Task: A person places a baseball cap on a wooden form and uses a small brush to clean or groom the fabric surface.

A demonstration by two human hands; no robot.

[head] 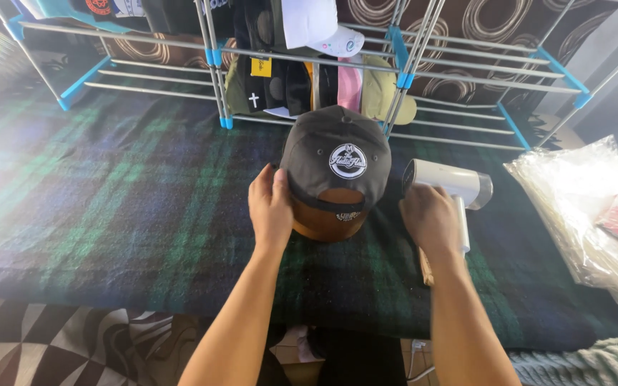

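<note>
You have the dark grey cap (336, 161) with the brown brim propped at the middle of the plaid-covered table, just near of the rack of caps (309, 78). Your left hand (271, 207) clasps its left edge, fingers wrapped closed on it. Your right hand (430, 218) grips the white handheld steamer (448, 186), nozzle facing the cap's right side; no steam is visible, so the cap looks not yet finished. Both forearms reach straight forward.

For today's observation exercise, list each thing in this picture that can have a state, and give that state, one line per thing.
Left hand: grips the side of the cap.
Dark cap: upright on a brown form, badge facing the camera.
Right hand: closed on the steamer handle.
White handheld steamer: held upright, head beside the cap; no steam visible.
Rack: caps hanging in a row.
Clear plastic bags: lying piled at right.
</note>
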